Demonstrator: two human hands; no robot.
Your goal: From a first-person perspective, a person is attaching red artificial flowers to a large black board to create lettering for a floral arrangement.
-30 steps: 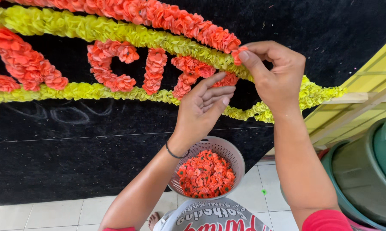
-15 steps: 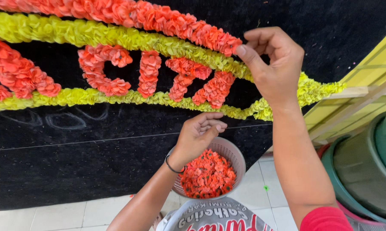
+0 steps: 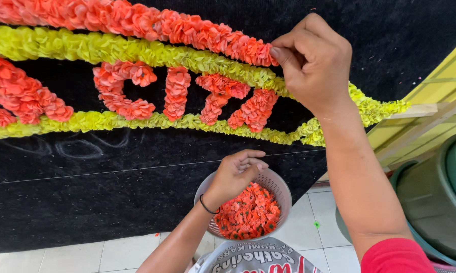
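A black board (image 3: 111, 197) stands upright in front of me, covered with rows of orange-red paper flowers (image 3: 152, 25) and yellow paper flowers (image 3: 111, 48). My right hand (image 3: 314, 60) pinches the end of the top orange-red row, fingers closed against the board. Below, my left hand (image 3: 235, 174) reaches into a white mesh basket (image 3: 281, 189) full of loose orange-red flowers (image 3: 245, 212), its fingers curled just above them. Whether it holds a flower I cannot tell. Orange-red flower shapes (image 3: 177, 93) sit between the two yellow rows.
Green plastic tubs (image 3: 440, 197) stand at the right on the white tiled floor (image 3: 321, 237). A yellow-painted wooden frame (image 3: 430, 96) runs behind the board's right edge. Faint chalk outlines (image 3: 81, 146) mark the bare black felt below the lower yellow row.
My left hand has dropped from the orange-red shapes on the board down into the basket. My right hand has stayed at the end of the top orange-red row.
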